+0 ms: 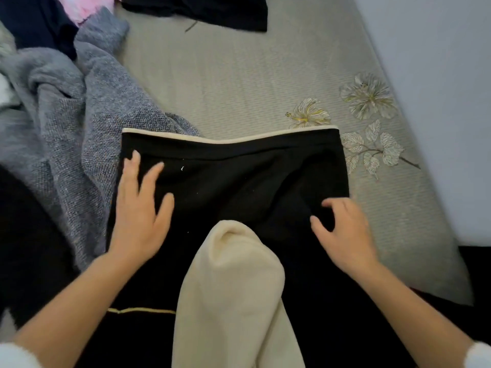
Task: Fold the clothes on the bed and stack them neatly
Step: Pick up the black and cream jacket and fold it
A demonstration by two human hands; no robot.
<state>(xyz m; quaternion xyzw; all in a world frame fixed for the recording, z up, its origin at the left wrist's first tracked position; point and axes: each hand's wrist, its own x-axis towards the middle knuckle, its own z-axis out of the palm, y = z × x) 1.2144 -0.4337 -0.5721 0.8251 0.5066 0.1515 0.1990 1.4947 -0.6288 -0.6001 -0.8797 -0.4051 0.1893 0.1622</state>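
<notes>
**Black garment laid flat on the bed under both hands**

Nearest the camera, a cream fleecy piece (233, 288) is seen lying over the near middle of the black garment (239, 187), bulging up toward its centre. Whether it belongs to the garment cannot be told. The black garment is spread flat on the bed (239, 75), with its cream-trimmed edge (228, 138) turned to the far side. The left hand (138, 216) is laid flat on the garment's left part, with its fingers (152, 179) released and spread and the palm pressed to the cloth. The right hand (345, 237) is set on the garment's right part, near its right edge. Its fingers (330, 204) are bent with the tips on the cloth, and whether a fold is pinched cannot be told. A grey knitted sweater (79, 128) is heaped just left of the garment, touching its left edge. Embroidered flowers (366, 96) are seen on the bed cover just beyond the garment's far right corner. Well beyond the garment another black cloth (202, 9) is lying, and far beyond its left side a navy piece (34, 25) and a pink piece (82, 6) are bunched
</notes>
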